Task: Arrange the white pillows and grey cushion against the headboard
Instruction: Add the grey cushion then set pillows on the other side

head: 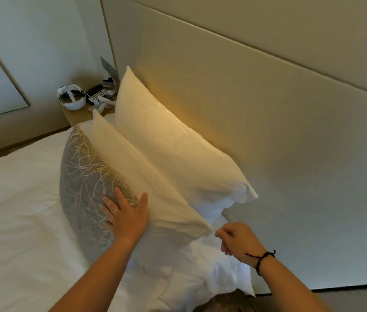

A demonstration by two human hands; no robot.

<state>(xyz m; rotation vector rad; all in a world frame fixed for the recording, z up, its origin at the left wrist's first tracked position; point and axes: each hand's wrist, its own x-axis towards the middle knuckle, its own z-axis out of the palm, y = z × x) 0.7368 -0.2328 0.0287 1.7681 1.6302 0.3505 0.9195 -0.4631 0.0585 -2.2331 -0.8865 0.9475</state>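
White cotton pillows stand on the white-sheeted bed (20,199): the rear white pillow (173,140) leans on the beige padded headboard (268,109), the front white pillow (146,183) before it. My left hand (126,212) rests flat, fingers (121,197) released, on the grey branch-patterned cushion (83,176); my right hand (236,239) pinches the front pillow's corner.

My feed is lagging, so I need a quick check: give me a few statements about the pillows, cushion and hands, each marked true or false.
1. The left hand lies flat on the grey cushion. True.
2. The right hand is open and flat. False: its fingers pinch a corner of the front white pillow.
3. The back white pillow leans on the headboard. True.
4. The grey cushion stands behind both pillows. False: it sits in front.
5. The right wrist is bare. False: it wears a dark cord bracelet.
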